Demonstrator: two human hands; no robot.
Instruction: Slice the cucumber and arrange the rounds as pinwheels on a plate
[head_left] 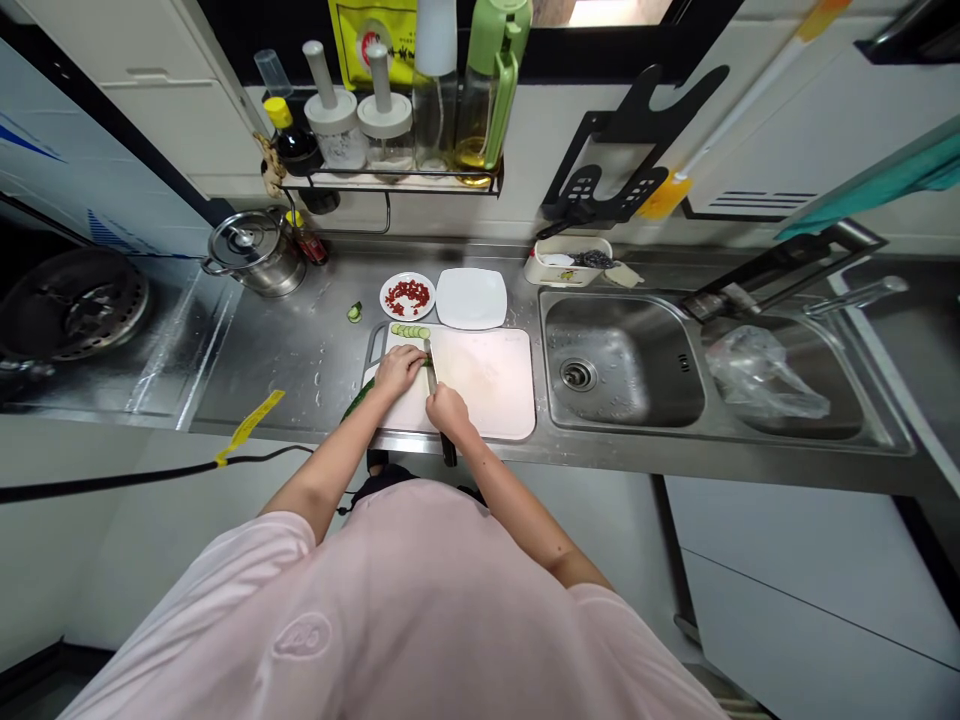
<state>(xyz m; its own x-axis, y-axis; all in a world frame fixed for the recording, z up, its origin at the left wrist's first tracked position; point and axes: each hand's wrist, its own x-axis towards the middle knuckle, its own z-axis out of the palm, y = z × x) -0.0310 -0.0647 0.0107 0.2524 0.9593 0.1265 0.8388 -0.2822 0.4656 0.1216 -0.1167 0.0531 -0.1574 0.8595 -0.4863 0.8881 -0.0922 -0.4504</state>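
My left hand (400, 368) presses down on a green cucumber (358, 400) lying across a white-and-pink cutting board (484, 385). My right hand (448, 412) grips the handle of a kitchen knife (430, 368), whose blade stands upright just beside my left fingers. A row of thin cucumber slices (409, 331) lies at the far end of the board. A small cucumber piece (354, 313) sits on the steel counter left of the board. Beyond the board are a round plate of chopped red chili (394, 296) and an empty white square plate (471, 298).
A steel double sink (622, 390) lies right of the board, with a plastic bag (765, 372) in its far basin. A steel pot (255, 253) and a gas burner (75, 305) are to the left. Bottles and jars stand on a wall shelf (390, 180).
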